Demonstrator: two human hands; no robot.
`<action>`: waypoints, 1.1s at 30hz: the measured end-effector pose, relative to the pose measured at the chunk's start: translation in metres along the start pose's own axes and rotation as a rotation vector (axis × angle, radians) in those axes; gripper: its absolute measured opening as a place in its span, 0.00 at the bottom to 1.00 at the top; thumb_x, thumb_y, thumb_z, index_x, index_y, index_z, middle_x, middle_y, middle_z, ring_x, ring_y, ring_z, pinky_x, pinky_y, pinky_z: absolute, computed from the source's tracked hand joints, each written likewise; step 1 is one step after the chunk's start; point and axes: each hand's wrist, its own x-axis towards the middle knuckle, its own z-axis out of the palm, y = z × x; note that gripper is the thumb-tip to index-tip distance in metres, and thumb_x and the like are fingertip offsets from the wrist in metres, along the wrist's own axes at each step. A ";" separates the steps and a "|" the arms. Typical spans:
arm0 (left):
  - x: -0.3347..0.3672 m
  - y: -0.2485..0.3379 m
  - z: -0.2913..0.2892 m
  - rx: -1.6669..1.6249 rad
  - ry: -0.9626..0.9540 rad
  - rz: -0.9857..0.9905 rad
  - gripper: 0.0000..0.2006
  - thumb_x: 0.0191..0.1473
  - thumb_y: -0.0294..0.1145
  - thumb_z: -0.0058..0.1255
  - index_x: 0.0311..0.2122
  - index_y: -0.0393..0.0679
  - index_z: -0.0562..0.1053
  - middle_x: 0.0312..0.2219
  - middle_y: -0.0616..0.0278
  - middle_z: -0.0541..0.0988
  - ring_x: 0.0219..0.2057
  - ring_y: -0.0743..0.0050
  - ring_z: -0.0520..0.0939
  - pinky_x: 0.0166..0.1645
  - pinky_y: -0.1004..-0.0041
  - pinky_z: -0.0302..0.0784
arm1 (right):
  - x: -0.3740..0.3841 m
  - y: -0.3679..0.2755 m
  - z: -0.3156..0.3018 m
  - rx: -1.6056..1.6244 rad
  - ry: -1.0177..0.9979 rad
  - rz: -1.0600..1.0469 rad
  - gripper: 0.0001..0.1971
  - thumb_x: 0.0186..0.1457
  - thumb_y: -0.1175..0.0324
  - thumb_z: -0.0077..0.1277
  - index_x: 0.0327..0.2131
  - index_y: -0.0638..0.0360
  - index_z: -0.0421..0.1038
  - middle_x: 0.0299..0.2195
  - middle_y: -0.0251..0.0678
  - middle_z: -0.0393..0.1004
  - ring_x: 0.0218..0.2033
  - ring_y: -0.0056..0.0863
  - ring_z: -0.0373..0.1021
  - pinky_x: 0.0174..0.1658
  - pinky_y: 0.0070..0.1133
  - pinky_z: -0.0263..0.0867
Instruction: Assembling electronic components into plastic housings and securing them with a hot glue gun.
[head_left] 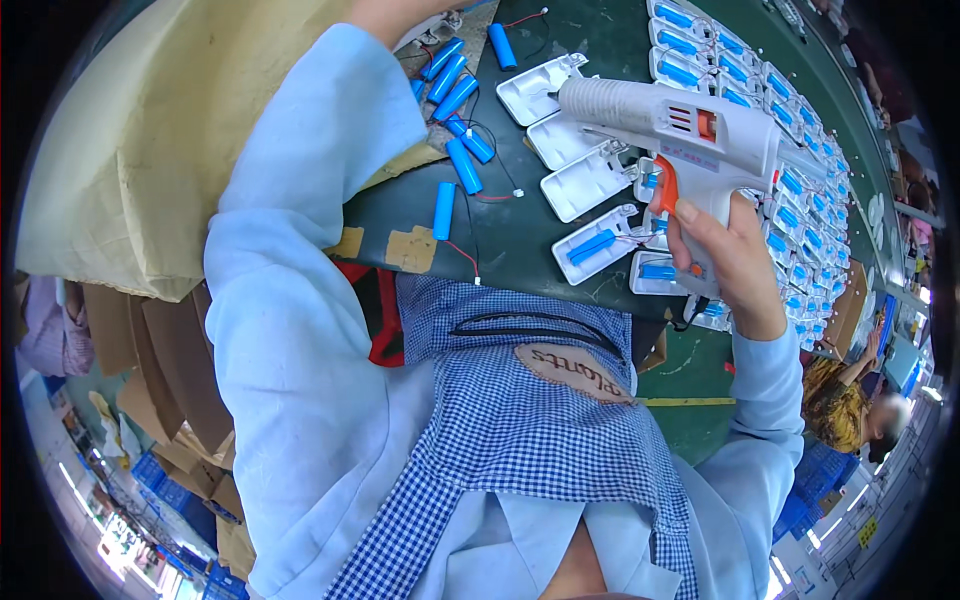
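My right hand [735, 255] is wrapped round the handle of a white hot glue gun [665, 112], with fingers by its orange trigger [666, 184]. The gun hangs over white plastic cases, its ribbed front pointing left. Beneath it lie several opened cases, one an empty half shell [583, 186], another with a blue cylindrical battery cell [592, 247] inside. My left forearm [310, 130] reaches up to the top edge, where the picture cuts off the hand beyond the wrist. Near that wrist lies a pile of loose blue cells [455, 97] with thin red and black wires.
Rows of white cases with blue cells [790, 215] cover the right of the dark green table [390, 205]. A lone wired cell [444, 211] lies near its front edge. A large tan paper sheet [130, 150] rises at left, above cardboard boxes [170, 350]. Another person [850, 400] is at far right.
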 end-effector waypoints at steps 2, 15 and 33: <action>-0.010 0.021 -0.027 -0.341 -0.037 -0.053 0.08 0.45 0.30 0.55 0.32 0.42 0.80 0.24 0.54 0.80 0.27 0.66 0.82 0.33 0.68 0.76 | -0.003 0.008 -0.002 0.048 0.038 -0.026 0.16 0.58 0.61 0.47 0.41 0.66 0.67 0.23 0.30 0.69 0.18 0.15 0.63 0.21 0.15 0.58; -0.066 0.089 0.009 -0.239 0.106 0.172 0.09 0.48 0.33 0.52 0.31 0.41 0.79 0.28 0.50 0.80 0.33 0.50 0.81 0.40 0.61 0.76 | -0.019 0.008 -0.001 0.070 0.056 -0.026 0.18 0.58 0.60 0.47 0.42 0.67 0.69 0.18 0.29 0.68 0.18 0.15 0.62 0.25 0.15 0.57; -0.060 0.060 -0.018 -0.038 -0.023 -0.071 0.12 0.48 0.37 0.54 0.27 0.35 0.77 0.22 0.45 0.79 0.27 0.47 0.81 0.34 0.58 0.76 | -0.002 0.008 -0.001 0.084 0.086 -0.036 0.16 0.59 0.58 0.46 0.38 0.63 0.67 0.16 0.29 0.67 0.18 0.14 0.62 0.22 0.15 0.56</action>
